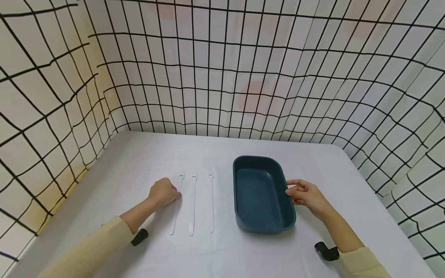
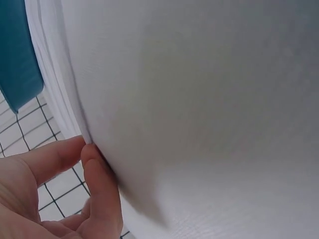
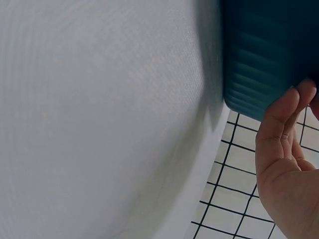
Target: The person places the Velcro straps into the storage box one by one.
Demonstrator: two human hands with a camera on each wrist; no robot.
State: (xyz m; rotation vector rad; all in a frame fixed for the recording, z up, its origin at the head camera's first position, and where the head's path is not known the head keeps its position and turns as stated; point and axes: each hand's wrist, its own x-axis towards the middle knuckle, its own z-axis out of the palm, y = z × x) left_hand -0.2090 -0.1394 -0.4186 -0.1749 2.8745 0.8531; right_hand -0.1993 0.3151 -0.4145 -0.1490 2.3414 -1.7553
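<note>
Three thin, see-through plastic strips with small slotted heads lie side by side on the white table. My left hand [image 1: 165, 192] is at the leftmost strip [image 1: 174, 222], its thumb and forefinger pinching the strip's edge near the middle. The left wrist view shows those fingertips meeting, though the strip itself is hard to make out there. To the right lie the middle strip [image 1: 192, 206] and the right strip [image 1: 212, 204]. Farther right stands a dark teal rectangular tub [image 1: 263, 227]. My right hand [image 1: 307, 197] touches the tub's right side near the rim with loosely bent fingers.
A white cloth covers the table [image 1: 222, 255]. Black grid netting [image 1: 222, 69] over pale walls encloses the back and both sides. Black wrist devices [image 1: 326, 251] sit by both forearms.
</note>
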